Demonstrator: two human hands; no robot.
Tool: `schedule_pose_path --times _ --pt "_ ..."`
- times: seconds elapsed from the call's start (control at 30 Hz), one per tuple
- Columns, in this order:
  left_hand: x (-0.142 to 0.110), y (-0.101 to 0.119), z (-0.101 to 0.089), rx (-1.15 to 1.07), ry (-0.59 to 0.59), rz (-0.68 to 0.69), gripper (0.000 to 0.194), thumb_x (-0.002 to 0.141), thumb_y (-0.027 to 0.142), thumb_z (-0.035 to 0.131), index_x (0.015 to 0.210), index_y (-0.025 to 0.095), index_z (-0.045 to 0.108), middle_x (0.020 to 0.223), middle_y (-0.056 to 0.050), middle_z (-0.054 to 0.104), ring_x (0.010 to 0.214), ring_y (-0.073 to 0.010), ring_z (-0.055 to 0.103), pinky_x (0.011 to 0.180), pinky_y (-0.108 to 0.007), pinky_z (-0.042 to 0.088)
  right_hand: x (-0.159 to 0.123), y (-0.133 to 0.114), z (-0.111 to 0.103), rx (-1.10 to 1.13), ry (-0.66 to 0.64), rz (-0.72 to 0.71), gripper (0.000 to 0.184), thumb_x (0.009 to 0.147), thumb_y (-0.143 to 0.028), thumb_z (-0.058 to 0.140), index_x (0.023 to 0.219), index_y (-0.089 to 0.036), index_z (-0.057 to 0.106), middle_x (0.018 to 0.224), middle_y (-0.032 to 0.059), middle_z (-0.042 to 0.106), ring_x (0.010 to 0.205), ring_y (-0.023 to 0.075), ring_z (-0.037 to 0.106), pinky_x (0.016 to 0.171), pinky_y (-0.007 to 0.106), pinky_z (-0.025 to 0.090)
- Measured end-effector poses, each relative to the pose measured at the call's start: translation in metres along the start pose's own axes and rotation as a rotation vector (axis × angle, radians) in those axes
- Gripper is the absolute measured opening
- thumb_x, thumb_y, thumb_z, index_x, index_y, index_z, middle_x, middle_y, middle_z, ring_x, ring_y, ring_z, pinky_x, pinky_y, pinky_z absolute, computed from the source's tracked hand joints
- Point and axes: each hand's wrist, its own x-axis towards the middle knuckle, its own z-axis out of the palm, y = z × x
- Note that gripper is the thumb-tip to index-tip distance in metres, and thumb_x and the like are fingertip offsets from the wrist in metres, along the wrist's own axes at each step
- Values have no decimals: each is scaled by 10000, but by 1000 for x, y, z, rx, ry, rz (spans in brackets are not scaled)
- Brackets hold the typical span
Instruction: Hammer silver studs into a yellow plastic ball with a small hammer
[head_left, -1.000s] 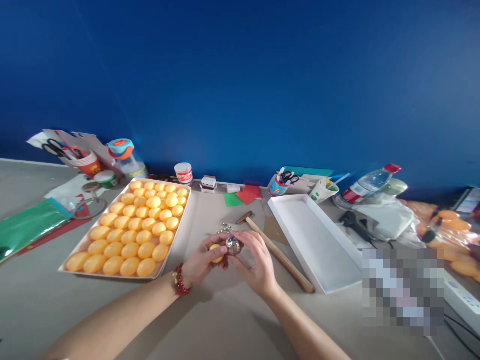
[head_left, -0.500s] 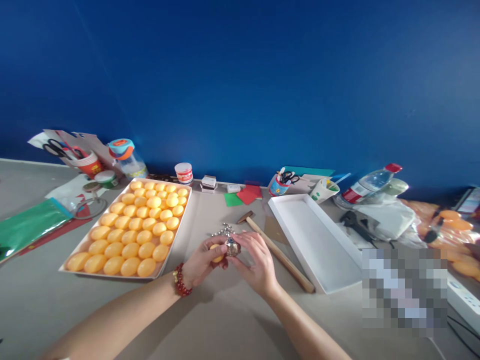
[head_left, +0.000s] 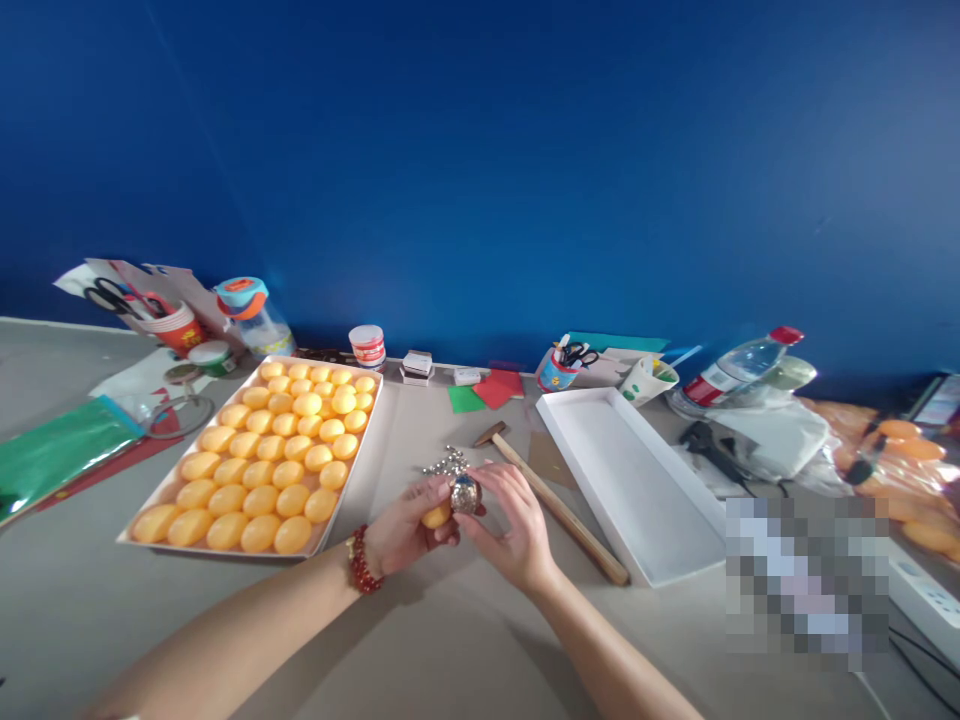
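Observation:
My left hand (head_left: 405, 525), with a red bead bracelet at the wrist, is closed around a yellow egg-shaped shell (head_left: 436, 516). My right hand (head_left: 510, 520) pinches a shiny silver foil-like piece (head_left: 465, 493) pressed against the shell's end. Both hands meet just above the table's middle. A small heap of silver bits (head_left: 445, 463) lies right behind them. A wooden-handled hammer (head_left: 559, 510) lies slanted to the right of my right hand.
A tray (head_left: 358, 470) with several yellow eggs stands at the left. An empty white box (head_left: 600, 425) sits at the right. Cups with scissors, a water bottle (head_left: 739, 368), coloured paper and orange bags line the back and right edge.
The hands have barely moved. The yellow shell has turned a little in my left hand and shows more below the silver piece.

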Motion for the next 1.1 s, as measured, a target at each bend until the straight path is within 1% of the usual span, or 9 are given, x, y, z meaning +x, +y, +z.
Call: schedule_pose_path --times 0.1,0.17,0.23,0.33,0.53,0.7,0.87,0.97,1.1 --pt "0 0 0 11 10 -3 321 838 429 665 948 128 683 838 -94 712 464 -38 449 606 -240 465 0 0 0 14 -13 19 455 797 -214 685 1234 -265 571 1078 66 690 1001 271 618 965 498 464" --pt "0 -1 0 6 22 4 355 829 464 663 934 125 681 793 -78 696 460 -42 441 597 -243 468 0 0 -1 26 -9 36 441 799 -220 683 1224 -259 574 1077 69 685 1011 274 612 951 484 470" --pt "0 -1 0 -10 23 0 383 823 492 658 919 122 683 711 -40 651 459 -48 433 589 -244 471 0 1 -1 43 -6 56 425 810 -237 677 1221 -252 573 1085 79 678 1028 281 605 938 474 472" --pt "0 0 0 -36 29 -20 332 825 448 675 893 124 687 617 13 562 457 -49 420 577 -233 465 -2 3 0 79 -20 93 399 846 -259 650 1236 -249 563 1129 88 663 1058 278 596 931 451 477" --pt "1 2 0 -27 65 -26 294 827 405 683 896 119 683 687 -13 608 450 -40 422 570 -233 454 -7 5 3 86 -40 120 551 874 -279 631 1386 -243 430 1234 109 625 1088 267 599 935 411 480" --pt "0 -2 1 -23 69 -7 310 835 420 668 845 110 660 624 15 555 460 -56 434 568 -248 453 -7 7 4 113 -36 132 385 904 -371 608 1263 -244 553 1114 90 666 1009 254 617 882 380 498" --pt "0 -2 2 -37 54 -1 313 832 440 667 860 129 654 654 7 571 478 -64 450 583 -260 459 -6 7 6 163 -11 153 407 898 -513 567 1195 -236 598 1083 98 665 1010 266 611 890 397 491" --pt "0 1 1 -34 34 1 269 805 381 715 867 124 665 658 7 565 485 -60 450 589 -251 456 -5 7 7 172 -15 148 413 892 -532 562 1179 -239 605 1091 96 666 1025 269 606 906 404 480" --pt "0 1 2 -42 51 14 257 804 370 718 843 120 673 652 4 564 493 -64 455 589 -249 454 -4 8 7 176 -16 149 406 877 -538 580 1150 -240 624 1083 93 676 1017 268 609 907 405 477"
